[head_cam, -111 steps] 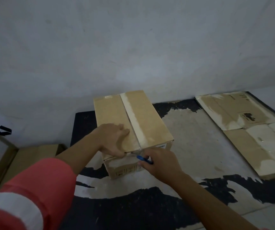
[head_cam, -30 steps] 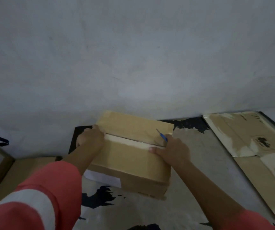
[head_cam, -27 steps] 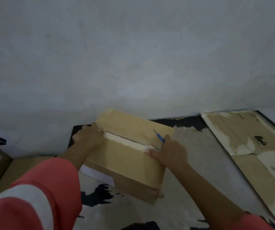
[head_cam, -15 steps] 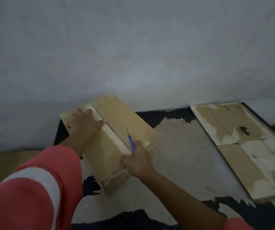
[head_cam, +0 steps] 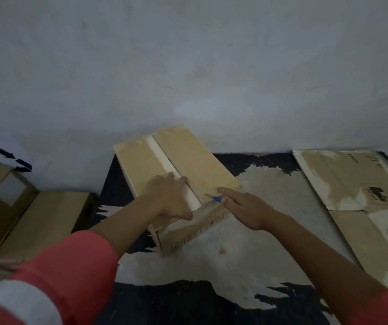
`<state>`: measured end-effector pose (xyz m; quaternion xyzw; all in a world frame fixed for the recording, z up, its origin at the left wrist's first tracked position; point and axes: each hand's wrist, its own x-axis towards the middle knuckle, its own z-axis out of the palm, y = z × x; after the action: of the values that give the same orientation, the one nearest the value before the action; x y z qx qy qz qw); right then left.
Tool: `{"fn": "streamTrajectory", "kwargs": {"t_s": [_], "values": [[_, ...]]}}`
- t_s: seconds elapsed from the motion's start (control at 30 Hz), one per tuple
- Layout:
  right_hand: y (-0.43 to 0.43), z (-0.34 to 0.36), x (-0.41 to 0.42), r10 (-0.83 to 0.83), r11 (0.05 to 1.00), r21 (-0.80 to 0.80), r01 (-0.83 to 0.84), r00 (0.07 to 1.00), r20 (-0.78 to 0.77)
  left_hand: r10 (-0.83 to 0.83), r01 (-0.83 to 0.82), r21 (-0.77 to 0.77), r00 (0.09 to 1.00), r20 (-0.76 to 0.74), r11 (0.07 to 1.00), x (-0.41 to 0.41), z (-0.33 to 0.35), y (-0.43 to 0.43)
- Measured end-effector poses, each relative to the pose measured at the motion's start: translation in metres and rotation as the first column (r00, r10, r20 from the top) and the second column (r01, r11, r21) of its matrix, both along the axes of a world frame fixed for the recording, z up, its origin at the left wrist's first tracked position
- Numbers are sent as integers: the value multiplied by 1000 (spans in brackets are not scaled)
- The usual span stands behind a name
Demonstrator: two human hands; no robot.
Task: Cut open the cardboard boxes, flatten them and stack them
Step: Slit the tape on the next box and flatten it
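A person steadied a taped cardboard box [head_cam: 195, 160] with the left hand [head_cam: 169, 198] and held a small blue knife [head_cam: 216, 198] in the right hand [head_cam: 244, 207].
The light was dim and soft. Flattened cardboard [head_cam: 342, 181] at the right and more boxes [head_cam: 36, 221] at the left were cut off by the frame. The box sat by the wall, and the print on its near side was unreadable. The left hand lay flat across the tape strip [head_cam: 164, 165] near the front end, fingers together. The right hand pinched the knife at the front right corner, index finger straight; only the blue tip and blade showed. Half a second earlier the left hand was on the far left corner and the knife stood upright over the seam.
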<state>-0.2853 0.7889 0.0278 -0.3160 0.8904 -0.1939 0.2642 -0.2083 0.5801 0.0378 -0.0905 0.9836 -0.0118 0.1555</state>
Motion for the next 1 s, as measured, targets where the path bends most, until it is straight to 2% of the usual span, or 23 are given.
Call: {"fn": "streamTrajectory", "kwargs": {"t_s": [0.13, 0.33, 0.47, 0.73, 1.0], "values": [[3, -2, 19, 63, 998, 7, -62, 998, -23, -116, 119, -98, 993, 33, 988, 6, 7, -3], [-5, -7, 36, 125, 992, 10, -124, 984, -130, -169, 176, -73, 980, 101, 982, 6, 23, -7], [-7, -9, 41, 99, 995, 6, -100, 979, -176, -231, 240, -100, 968, 93, 965, 7, 23, -6], [-21, -8, 49, 19, 1000, 13, -17, 985, -170, -271, 278, -144, 960, 68, 950, 7, 18, -9], [-18, -7, 51, 49, 999, 25, -45, 984, -173, -286, 291, -159, 957, 55, 943, 7, 19, -10]]}}
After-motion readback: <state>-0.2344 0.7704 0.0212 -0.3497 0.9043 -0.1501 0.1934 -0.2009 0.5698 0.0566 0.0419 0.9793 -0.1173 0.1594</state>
